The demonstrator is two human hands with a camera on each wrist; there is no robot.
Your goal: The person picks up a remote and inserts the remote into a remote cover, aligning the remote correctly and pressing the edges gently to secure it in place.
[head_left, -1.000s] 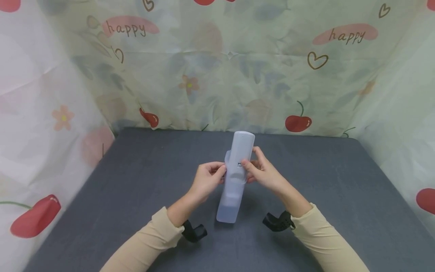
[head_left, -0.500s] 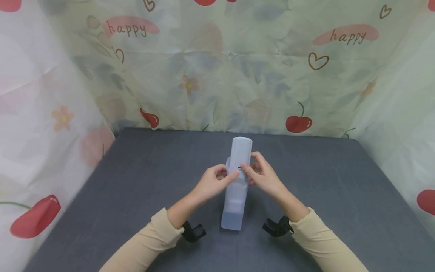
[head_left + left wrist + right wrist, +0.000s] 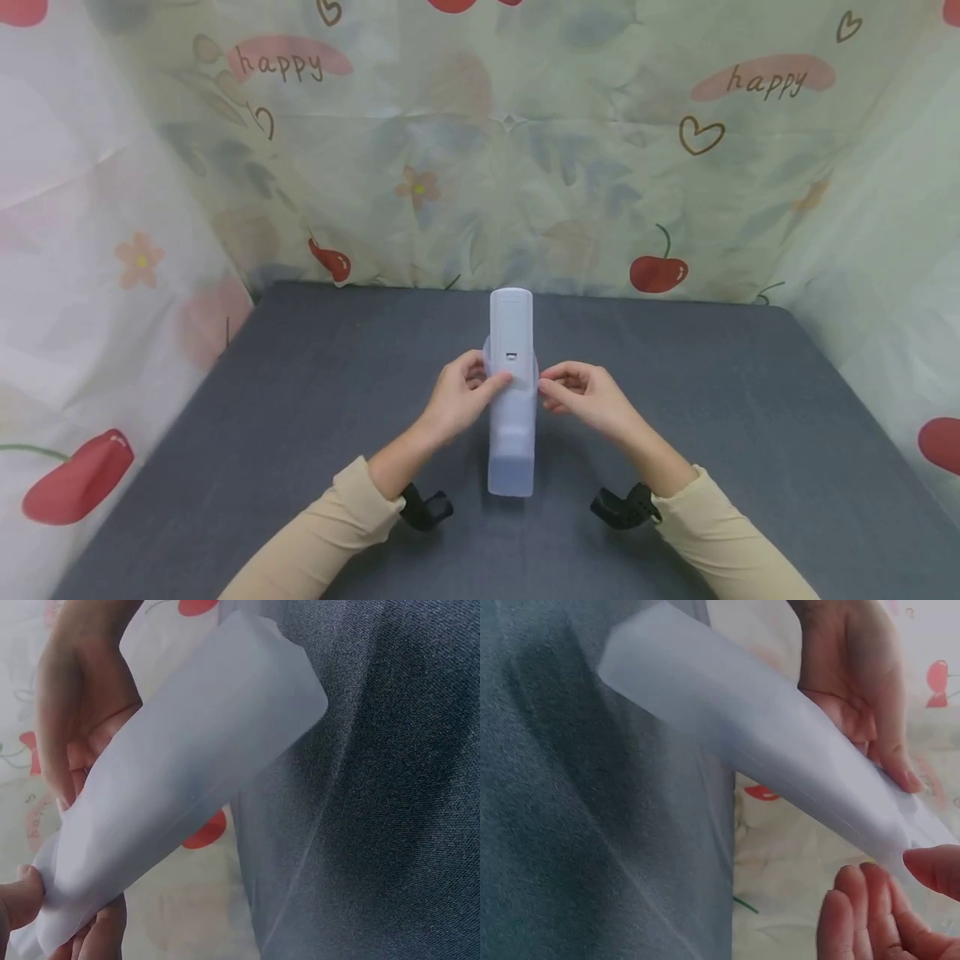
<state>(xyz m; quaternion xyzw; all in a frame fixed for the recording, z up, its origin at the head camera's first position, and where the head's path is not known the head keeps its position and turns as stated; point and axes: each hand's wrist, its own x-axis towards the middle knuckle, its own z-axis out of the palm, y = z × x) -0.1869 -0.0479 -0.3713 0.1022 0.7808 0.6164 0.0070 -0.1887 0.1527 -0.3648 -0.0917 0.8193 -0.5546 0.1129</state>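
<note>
A: Translucent silicone sleeve point(image 3: 512, 433) is half on the white remote point(image 3: 511, 321), the pair held upright above the grey tabletop point(image 3: 300, 400), mid-frame in the head view. Status?

B: Remote has straightened. A second ago it leaned right; now it stands near vertical with its top poking out of the sleeve's mouth.

A: Hands?

B: Left hand point(image 3: 459, 400) grips the sleeve at its upper rim, fingers curled round the left edge, thumb on the front face. Right hand point(image 3: 585, 398) has come off the front of the remote. Half a second ago its fingers were on the small slot area; now they sit just beside the sleeve's right edge, thumb and forefinger pinched narrow at the rim. Whether they touch the silicone, cannot tell from the head view.

A: Wrist cams?

B: Right wrist view shows the right fingertips point(image 3: 870, 900) close to the sleeve's point(image 3: 765, 727) narrow end, thumb at the edge. Left wrist view shows the sleeve point(image 3: 187, 780) lying across the left palm.

A: Read?

B: My guess: regrip on the right side. Lower half of the sleeve looks slack and empty, so the remote isn't seated.
</note>
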